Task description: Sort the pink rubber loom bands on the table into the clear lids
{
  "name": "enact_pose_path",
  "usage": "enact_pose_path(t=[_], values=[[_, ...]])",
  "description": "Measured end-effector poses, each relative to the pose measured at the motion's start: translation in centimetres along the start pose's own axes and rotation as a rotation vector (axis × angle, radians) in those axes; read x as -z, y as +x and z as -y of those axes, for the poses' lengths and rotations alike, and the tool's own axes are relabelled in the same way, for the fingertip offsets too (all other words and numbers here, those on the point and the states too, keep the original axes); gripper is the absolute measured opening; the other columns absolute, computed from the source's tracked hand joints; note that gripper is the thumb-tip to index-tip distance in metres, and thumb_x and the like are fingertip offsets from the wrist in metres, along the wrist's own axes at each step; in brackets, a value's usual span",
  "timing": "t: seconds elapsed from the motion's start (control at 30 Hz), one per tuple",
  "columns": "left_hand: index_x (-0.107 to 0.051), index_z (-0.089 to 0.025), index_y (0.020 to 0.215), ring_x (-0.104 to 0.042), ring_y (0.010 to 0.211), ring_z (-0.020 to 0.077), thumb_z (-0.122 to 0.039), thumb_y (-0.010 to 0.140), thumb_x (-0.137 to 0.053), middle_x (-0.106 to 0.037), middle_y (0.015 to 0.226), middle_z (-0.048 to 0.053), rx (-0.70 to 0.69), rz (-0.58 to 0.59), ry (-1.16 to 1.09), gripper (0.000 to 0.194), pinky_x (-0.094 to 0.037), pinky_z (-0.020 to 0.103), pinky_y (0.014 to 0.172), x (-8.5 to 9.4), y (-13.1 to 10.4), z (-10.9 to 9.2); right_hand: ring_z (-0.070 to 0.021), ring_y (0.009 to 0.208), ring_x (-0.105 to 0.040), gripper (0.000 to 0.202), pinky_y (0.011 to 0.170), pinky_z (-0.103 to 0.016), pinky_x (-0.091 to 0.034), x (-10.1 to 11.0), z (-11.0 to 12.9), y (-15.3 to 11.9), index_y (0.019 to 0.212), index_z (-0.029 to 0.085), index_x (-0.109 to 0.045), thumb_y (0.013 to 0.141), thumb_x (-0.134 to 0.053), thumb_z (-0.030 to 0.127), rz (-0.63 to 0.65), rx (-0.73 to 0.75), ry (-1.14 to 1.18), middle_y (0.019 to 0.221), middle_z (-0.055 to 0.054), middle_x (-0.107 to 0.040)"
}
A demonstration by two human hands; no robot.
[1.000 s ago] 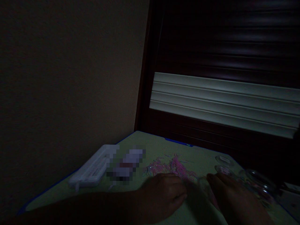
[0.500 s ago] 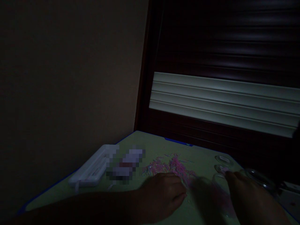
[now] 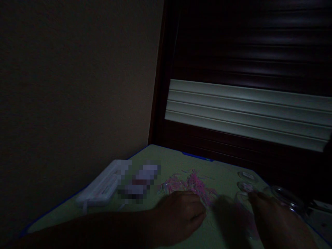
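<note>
My left hand (image 3: 181, 216) rests low over the table at the near edge of a loose pile of thin pink and multicoloured strands (image 3: 195, 185). Its fingers are curled, with thumb and forefinger pressed together at the tips; anything between them is too dark to make out. To the right, my right hand (image 3: 277, 214) reaches in beside small round clear containers, its fingers drawn together. Its fingertips are close to a clear round container (image 3: 245, 186) with something pale in it. Partly behind that hand lies a clear container with pink contents (image 3: 245, 214).
A white flat case (image 3: 100, 188) and a pixel-blurred object (image 3: 142, 181) lie on the left of the pale table (image 3: 160, 154). Another round clear piece (image 3: 247, 176) sits at the far right, and a larger clear container (image 3: 287, 197) is beyond my right hand. A wall borders the left.
My right hand has shifted very slightly, uncovering a bit more of the small round container. My left hand and the pile look the same.
</note>
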State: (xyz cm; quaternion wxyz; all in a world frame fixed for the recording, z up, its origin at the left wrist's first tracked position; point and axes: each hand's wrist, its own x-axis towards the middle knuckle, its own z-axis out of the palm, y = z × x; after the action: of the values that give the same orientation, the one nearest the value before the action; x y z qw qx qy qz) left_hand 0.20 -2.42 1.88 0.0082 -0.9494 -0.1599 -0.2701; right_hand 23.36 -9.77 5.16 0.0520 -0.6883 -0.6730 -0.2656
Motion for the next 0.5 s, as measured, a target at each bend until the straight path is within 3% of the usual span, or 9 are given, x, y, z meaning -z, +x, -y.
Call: enact_pose_path(t=[0.3,0.5], values=[[-0.056,-0.016,0.084,-0.052,0.073,0.0122,-0.016,0.087,-0.044,-0.058,0.077,0.000,0.016,0.007,-0.006,0.013,-0.037,0.023,0.065,-0.04,-0.01,-0.02,-0.0254,0.075,-0.064,0.042,0.055,-0.035,-0.050,-0.45,-0.09,-0.19,0.095,0.014,-0.064,0.071,-0.034,-0.004,-0.012,0.042,0.009,0.095,-0.015,-0.065],[-0.056,-0.016,0.083,-0.051,0.072,0.0118,-0.016,0.086,-0.044,-0.057,0.077,0.000,0.013,0.007,0.014,0.013,-0.036,0.023,0.065,-0.21,-0.08,0.10,-0.0271,0.068,-0.064,0.039,0.055,-0.039,-0.051,0.24,0.67,0.34,0.091,0.012,-0.065,0.065,-0.040,-0.002,-0.173,0.154,0.061,0.087,-0.015,-0.067]])
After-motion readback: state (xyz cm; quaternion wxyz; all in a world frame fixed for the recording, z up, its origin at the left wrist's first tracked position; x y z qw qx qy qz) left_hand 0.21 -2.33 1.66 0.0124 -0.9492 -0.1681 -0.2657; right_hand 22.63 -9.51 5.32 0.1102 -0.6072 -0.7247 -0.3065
